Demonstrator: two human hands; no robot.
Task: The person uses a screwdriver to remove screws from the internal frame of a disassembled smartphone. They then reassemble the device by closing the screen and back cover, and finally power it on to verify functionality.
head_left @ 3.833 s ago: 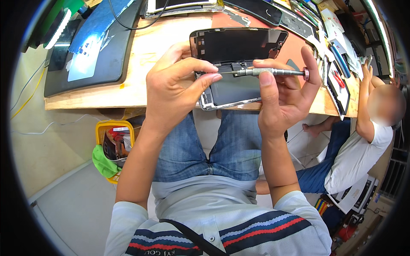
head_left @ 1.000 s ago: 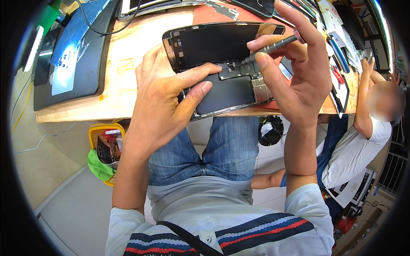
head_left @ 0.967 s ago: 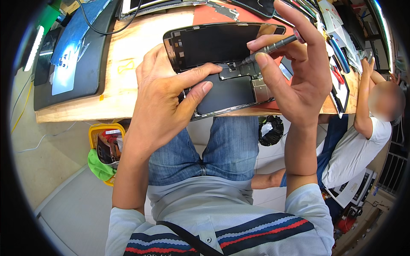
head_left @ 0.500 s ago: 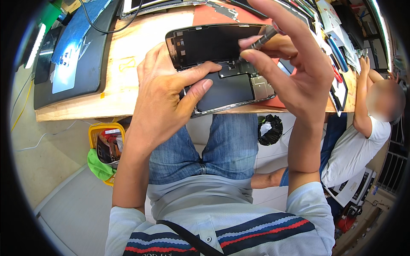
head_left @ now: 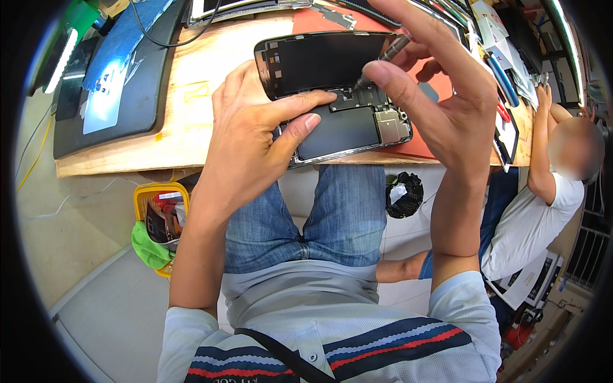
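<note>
An opened smartphone (head_left: 338, 134) is held over the table's front edge, its black screen (head_left: 322, 64) folded up at the back and its inner parts bared. My left hand (head_left: 246, 140) grips the phone's left side, thumb on the lower body and forefinger reaching to the middle connectors. My right hand (head_left: 440, 108) holds a grey screwdriver (head_left: 393, 51) steeply slanted between thumb and fingers, its tip down at the parts near the hinge side. A red-orange mat (head_left: 306, 22) lies beneath and behind the phone.
The wooden table (head_left: 188, 64) bears a dark laptop-like slab (head_left: 137, 112), cables, phone parts and tools (head_left: 511, 83). Below are a yellow basket (head_left: 143, 191) with a green cloth and a black bag (head_left: 403, 195). A co-worker (head_left: 530, 223) in a white shirt sits at the right.
Since 3.8 seconds ago the screwdriver has gone from lying level to steeply slanted with its tip in the phone. In the last second my right hand and the screwdriver moved slightly left.
</note>
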